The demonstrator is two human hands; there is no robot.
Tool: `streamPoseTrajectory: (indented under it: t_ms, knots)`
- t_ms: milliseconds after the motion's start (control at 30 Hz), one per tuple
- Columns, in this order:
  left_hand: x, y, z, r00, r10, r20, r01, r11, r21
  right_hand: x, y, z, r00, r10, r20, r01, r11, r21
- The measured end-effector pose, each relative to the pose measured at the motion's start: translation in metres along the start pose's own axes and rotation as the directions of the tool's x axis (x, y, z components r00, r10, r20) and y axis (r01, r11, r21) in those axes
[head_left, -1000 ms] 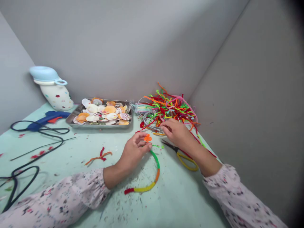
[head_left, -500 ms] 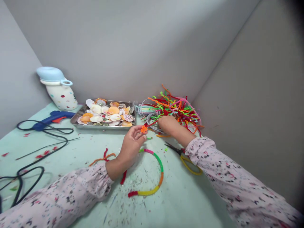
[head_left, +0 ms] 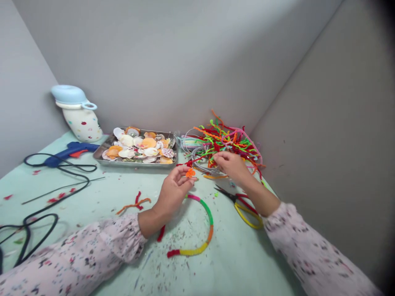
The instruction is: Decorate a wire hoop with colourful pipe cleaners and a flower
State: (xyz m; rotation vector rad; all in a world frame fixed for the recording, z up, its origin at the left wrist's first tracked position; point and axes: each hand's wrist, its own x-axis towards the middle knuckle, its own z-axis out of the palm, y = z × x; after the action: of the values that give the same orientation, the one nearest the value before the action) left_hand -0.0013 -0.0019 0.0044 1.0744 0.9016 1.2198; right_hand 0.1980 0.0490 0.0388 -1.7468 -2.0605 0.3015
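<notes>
Grey panels [head_left: 185, 74] stand behind and beside a pale green bench [head_left: 247, 263], which is flecked with scraps. At the back, toward the right, lies a tangled heap of pipe cleaners [head_left: 231, 142] in red, orange, green and pink. Left of it sits a metal tray [head_left: 135, 165] full of seashells [head_left: 148, 142], and in the far left corner a white bottle [head_left: 82, 123] with a light blue lid. In front of the bottle a blue glue gun [head_left: 66, 154] lies on its side, with black cord [head_left: 80, 179] looping nearby.

The left hand [head_left: 174, 191] is at the middle of the bench. The right hand [head_left: 233, 167] is at the near edge of the heap, fingertips drawn together; whether they hold a strand I cannot tell. Between and below the hands a multicoloured pipe-cleaner hoop [head_left: 210, 218] curves, partly hidden behind the left hand. Scissors [head_left: 236, 197] lie just below the right hand, and crossed red and orange pieces [head_left: 135, 202] left of the left wrist.

Smallest is the orange flower-shaped piece [head_left: 190, 172], pinched in the left fingers above the hoop's upper end. The step in hand seems to be handling this piece while picking at the heap; the next move calls for a steady left pinch and a light right one, lest strands snag.
</notes>
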Motion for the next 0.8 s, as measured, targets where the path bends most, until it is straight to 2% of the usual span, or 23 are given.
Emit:
streamPoseTrajectory:
  t_ms: [33,133,200,233,267,333,500,667,800]
  knots:
    - [-0.001,0.001,0.001,1.000,-0.004,0.005,0.004,1.000,0.000,-0.013,0.000,0.003,0.993,0.120,-0.007,-0.108,0.914,0.392]
    - [-0.007,0.004,0.005,0.999,-0.028,0.028,0.028,1.000,-0.002,-0.052,-0.007,0.017,0.982,0.186,0.038,-0.173,0.795,0.582]
    - [-0.013,0.005,0.010,0.997,-0.054,0.051,0.055,0.998,-0.013,-0.072,-0.015,0.026,0.955,0.257,0.146,-0.268,0.547,0.793]
    - [-0.016,0.006,0.012,0.996,-0.064,0.067,0.065,0.998,-0.019,-0.079,-0.020,0.030,0.948,0.272,0.167,-0.283,0.474,0.834]
    - [-0.019,0.006,0.014,0.994,-0.071,0.078,0.073,0.997,-0.020,-0.084,-0.024,0.033,0.946,0.278,0.169,-0.282,0.439,0.853]
    - [-0.022,0.005,0.016,0.992,-0.082,0.092,0.085,0.996,-0.030,-0.089,-0.030,0.036,0.952,0.268,0.148,-0.264,0.471,0.842]
    - [-0.019,0.001,0.013,0.990,-0.116,0.084,0.119,0.992,-0.029,-0.093,-0.032,0.041,0.972,0.215,0.099,-0.217,0.646,0.732]
    - [-0.014,-0.003,0.010,0.982,-0.160,0.102,0.153,0.986,0.072,-0.096,-0.031,0.046,0.985,0.170,0.006,-0.128,0.713,0.690]
    - [-0.016,-0.004,0.010,0.979,-0.166,0.115,0.157,0.984,0.080,-0.097,-0.033,0.045,0.985,0.175,-0.010,-0.125,0.742,0.658]
